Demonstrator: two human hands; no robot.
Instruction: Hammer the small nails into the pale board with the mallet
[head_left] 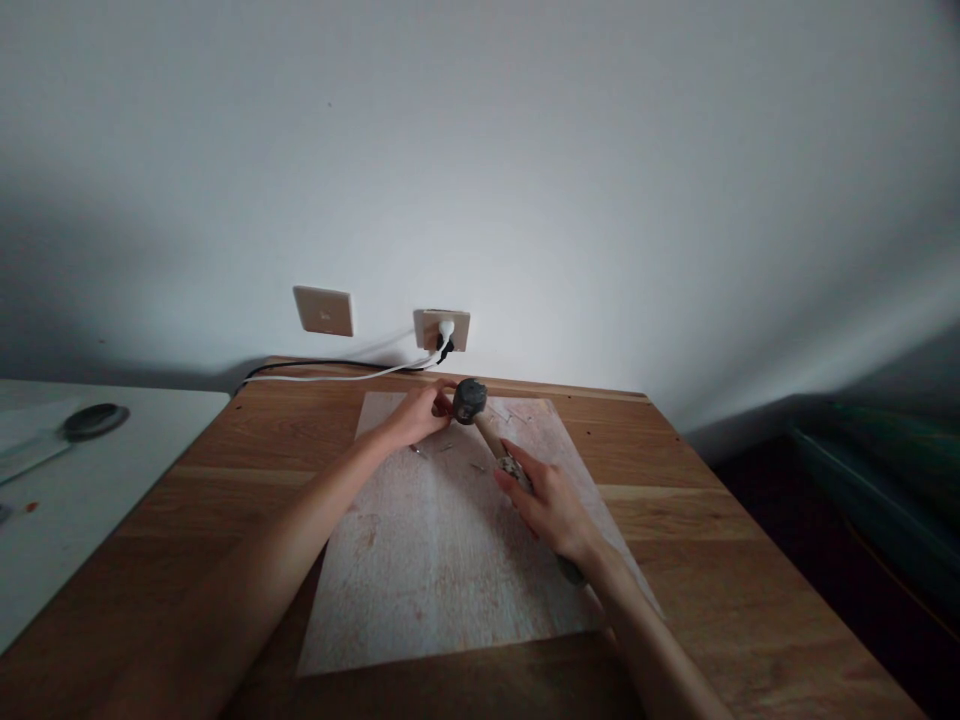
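My right hand [551, 505] is wrapped round the wooden handle of a hammer [480, 420], whose dark head sits low over the far part of a pale board [420, 560]. Just left of the hammer head, my left hand [418, 415] is pinched shut on something too small to make out, its fingertips almost touching the head. A few small nails [446, 448] lie on the board between my hands. The board lies flat on a wooden table [750, 560].
Two wall plates are on the white wall behind the table: a switch [323, 310] and a socket [442, 329] with a white cable [337, 377] and a black one running left. A white table [45, 520] with a dark round object [94, 420] stands at left.
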